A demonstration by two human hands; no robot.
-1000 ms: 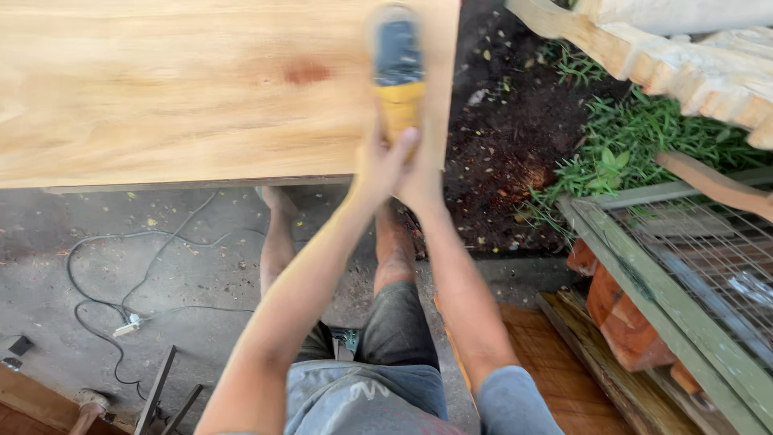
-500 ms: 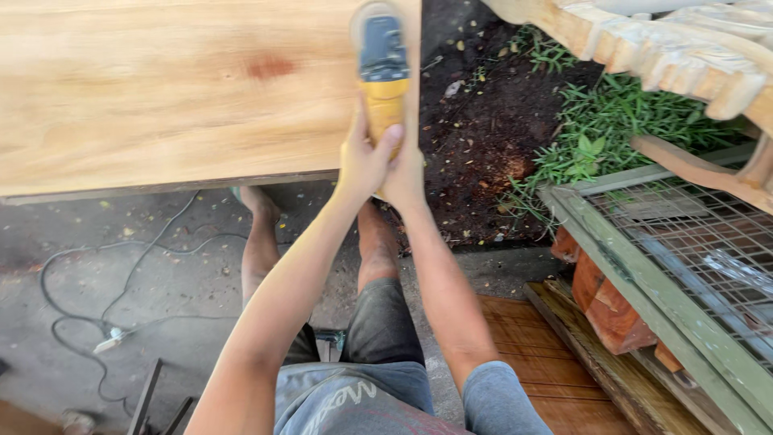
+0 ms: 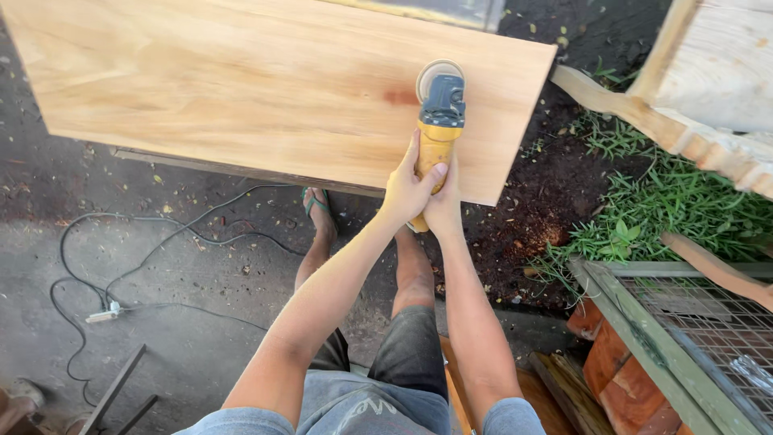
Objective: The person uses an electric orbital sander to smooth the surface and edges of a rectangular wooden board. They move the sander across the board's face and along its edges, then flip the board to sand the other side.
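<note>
Both your hands are wrapped tight round the yellow grinder (image 3: pixel 437 137), left hand (image 3: pixel 409 187) just ahead of the right hand (image 3: pixel 445 208). Its long axis runs straight up the frame from your grip, sanding disc (image 3: pixel 435 74) flat on the wooden board (image 3: pixel 241 89), upper middle, near the board's right end.

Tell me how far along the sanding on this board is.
Most of the wooden board looks smooth and evenly pale. Both the left hand and right hand grip the yellow sander, with its disc by a reddish knot. That right end looks left to do.
</note>
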